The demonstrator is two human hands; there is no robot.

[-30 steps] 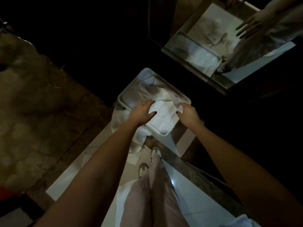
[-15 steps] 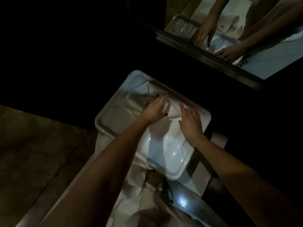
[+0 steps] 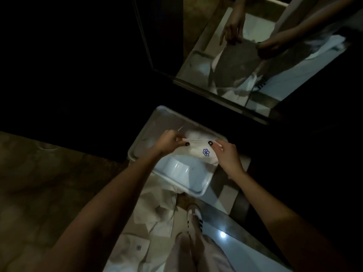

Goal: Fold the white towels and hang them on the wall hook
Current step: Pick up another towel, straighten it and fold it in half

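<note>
Towel (image 3: 198,156) is now lifted off the tray (image 3: 184,174). My left hand (image 3: 168,141) & right hand (image 3: 227,156) pinch its top edge w/ thumb & fingertips, stretched taut just above the tray. More towels (image 3: 155,210) lie on the floor below.

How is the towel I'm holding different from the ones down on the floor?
The held towel is over the tray, pinched by the left hand and right hand; the floor towels lie untouched. The held towel's top edge is taut; the floor towels are rumpled. Both are white with small emblems.
</note>
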